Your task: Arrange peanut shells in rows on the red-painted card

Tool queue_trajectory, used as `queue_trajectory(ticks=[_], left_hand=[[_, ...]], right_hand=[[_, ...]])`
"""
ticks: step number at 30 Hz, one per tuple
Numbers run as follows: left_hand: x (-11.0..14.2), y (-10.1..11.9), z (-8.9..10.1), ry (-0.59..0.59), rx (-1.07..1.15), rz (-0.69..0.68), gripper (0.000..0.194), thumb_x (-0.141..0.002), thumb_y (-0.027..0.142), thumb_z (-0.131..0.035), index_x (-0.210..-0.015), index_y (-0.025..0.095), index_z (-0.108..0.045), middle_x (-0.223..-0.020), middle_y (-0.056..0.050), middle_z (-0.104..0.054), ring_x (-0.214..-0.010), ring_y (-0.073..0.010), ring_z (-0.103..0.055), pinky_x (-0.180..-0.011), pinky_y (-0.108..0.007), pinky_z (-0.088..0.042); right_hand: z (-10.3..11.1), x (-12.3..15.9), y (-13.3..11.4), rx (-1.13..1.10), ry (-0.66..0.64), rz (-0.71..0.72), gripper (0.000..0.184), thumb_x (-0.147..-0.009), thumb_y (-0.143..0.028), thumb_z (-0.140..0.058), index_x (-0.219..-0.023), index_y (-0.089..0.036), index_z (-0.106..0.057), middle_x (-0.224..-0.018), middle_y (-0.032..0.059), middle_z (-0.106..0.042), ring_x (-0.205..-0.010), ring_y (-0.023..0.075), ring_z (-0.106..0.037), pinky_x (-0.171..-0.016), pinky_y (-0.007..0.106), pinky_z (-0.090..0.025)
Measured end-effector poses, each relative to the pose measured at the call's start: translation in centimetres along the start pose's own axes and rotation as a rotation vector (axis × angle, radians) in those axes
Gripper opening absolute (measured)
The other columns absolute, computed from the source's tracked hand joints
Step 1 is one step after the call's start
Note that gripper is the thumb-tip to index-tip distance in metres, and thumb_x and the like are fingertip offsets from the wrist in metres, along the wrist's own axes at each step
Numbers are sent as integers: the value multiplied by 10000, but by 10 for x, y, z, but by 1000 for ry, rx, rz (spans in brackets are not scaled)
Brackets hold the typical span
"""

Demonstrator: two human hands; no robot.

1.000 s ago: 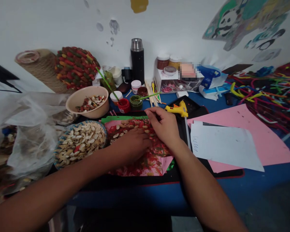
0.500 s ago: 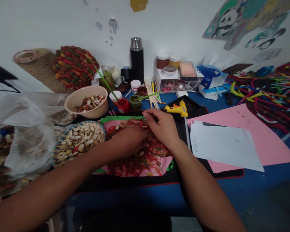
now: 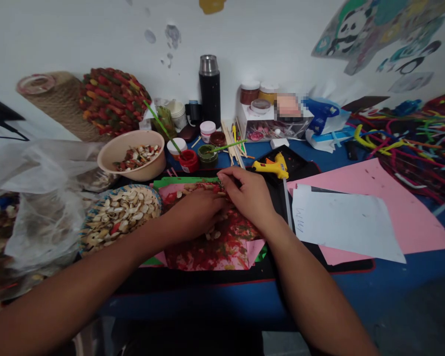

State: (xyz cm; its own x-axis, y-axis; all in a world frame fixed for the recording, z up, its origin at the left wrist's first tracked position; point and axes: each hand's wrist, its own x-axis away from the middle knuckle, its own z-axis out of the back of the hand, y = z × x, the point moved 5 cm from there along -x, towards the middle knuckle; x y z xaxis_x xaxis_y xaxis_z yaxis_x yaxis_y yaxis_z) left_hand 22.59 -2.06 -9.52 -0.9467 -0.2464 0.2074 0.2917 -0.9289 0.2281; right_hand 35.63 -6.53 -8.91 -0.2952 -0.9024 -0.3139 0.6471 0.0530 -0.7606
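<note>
My left hand (image 3: 198, 213) reaches across the pink paper (image 3: 211, 259), which is smeared with red, green and brown paint. Its fingers are bent down and bunched together among pale shell halves (image 3: 213, 233), and what they pinch is hidden. Facing it, my right hand (image 3: 250, 195) rests over the paper's upper right part, with thumb and forefinger curled close together; anything between them is too small to make out. Left of the paper stands a woven basket (image 3: 83, 232) with blue trim, full of pale shells (image 3: 133, 207) resembling pistachio shells. Green sheeting (image 3: 166, 181) shows under the paper.
Behind are a beige bowl (image 3: 109, 163) of painted shells, a red paint jar (image 3: 189, 161), a green paint jar (image 3: 207, 156) and a black flask (image 3: 209, 99). A yellow glue gun (image 3: 274, 167) lies right of centre, near white paper (image 3: 348, 222). Plastic bags (image 3: 44, 222) crowd the left.
My left hand has shifted slightly left and up over the painted paper, its fingers drawn in a little. My right hand stays nearly where it was.
</note>
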Motion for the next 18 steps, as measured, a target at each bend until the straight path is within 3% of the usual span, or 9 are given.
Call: queue_trajectory(ticks=[6, 9, 18], left_hand=[[-1, -3, 2, 43, -12, 54, 135, -997, 216, -642, -1028, 164, -762, -1100, -140, -790, -1060, -332, -734, -926, -449, -542], [0, -4, 3, 34, 11, 37, 141, -1011, 242, -643, -1019, 178, -767, -1082, -117, -795, -1019, -300, -735, -942, -430, -536], [33, -8, 6, 5, 155, -56, 110, -992, 246, -716, -1070, 244, -795, -1129, -53, -779, -1062, -251, -711, -936, -373, -517]], right_hand=[[-2, 0, 0, 31, -37, -4, 169, -1060, -289, -648, -1087, -272, -814, -1043, 32, -862, -931, 257, -796, -832, 360, -543], [-3, 0, 0, 49, -57, -9, 165, -1058, -280, -652, -1087, -262, -814, -994, 29, -858, -895, 255, -792, -801, 356, -531], [-2, 1, -2, 20, -44, 0, 172, -1069, -298, -639, -1078, -273, -808, -1067, 35, -860, -968, 257, -796, -878, 364, -550]])
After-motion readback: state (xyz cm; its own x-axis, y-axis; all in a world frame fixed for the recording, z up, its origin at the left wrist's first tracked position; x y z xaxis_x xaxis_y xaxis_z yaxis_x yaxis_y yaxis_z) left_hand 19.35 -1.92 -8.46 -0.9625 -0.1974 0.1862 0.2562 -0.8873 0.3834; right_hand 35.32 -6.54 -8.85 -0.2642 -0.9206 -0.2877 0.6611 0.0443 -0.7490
